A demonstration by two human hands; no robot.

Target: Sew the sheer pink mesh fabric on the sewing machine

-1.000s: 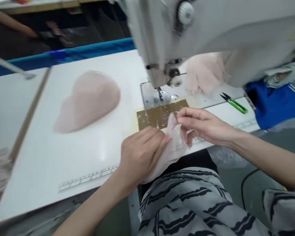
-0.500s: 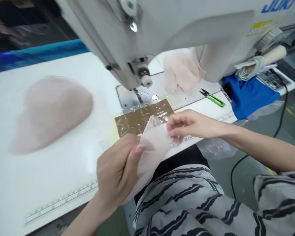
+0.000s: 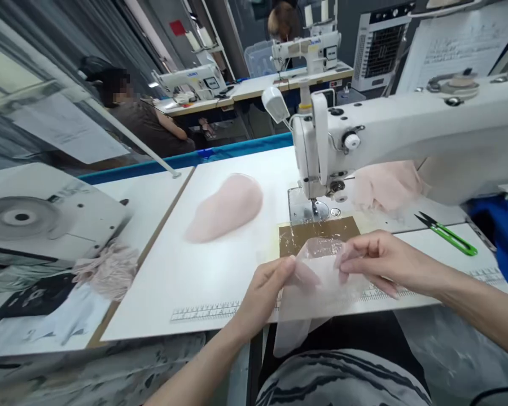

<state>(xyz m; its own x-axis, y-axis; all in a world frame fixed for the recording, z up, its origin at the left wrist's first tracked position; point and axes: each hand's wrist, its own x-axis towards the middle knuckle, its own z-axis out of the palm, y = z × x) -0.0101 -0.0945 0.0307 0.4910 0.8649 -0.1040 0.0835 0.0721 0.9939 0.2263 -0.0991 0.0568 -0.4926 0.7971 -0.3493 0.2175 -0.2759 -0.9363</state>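
Note:
A sheer, pale pink piece of fabric (image 3: 296, 316) hangs between my two hands at the front edge of the sewing table. My left hand (image 3: 265, 293) is closed on its left side, with some fingers showing through the cloth. With thumb and fingers, my right hand (image 3: 381, 262) pinches the right side. Just behind the fabric lies a brown plate (image 3: 292, 239) under clear film, in front of the sewing machine's needle area (image 3: 315, 208). A separate pink cut piece (image 3: 232, 206) lies flat on the white table to the left.
More pink fabric (image 3: 387, 183) is heaped under the machine arm. Green thread snips (image 3: 451, 234) lie at the right, beside blue cloth (image 3: 497, 237). A ruler strip (image 3: 203, 311) runs along the front edge. Another machine (image 3: 46, 214) stands left; a person (image 3: 144, 118) sits beyond.
The view has lifted and swung left, bringing the background and left machine into sight. Both hands still hold the sheer fabric, which now hangs more spread between them.

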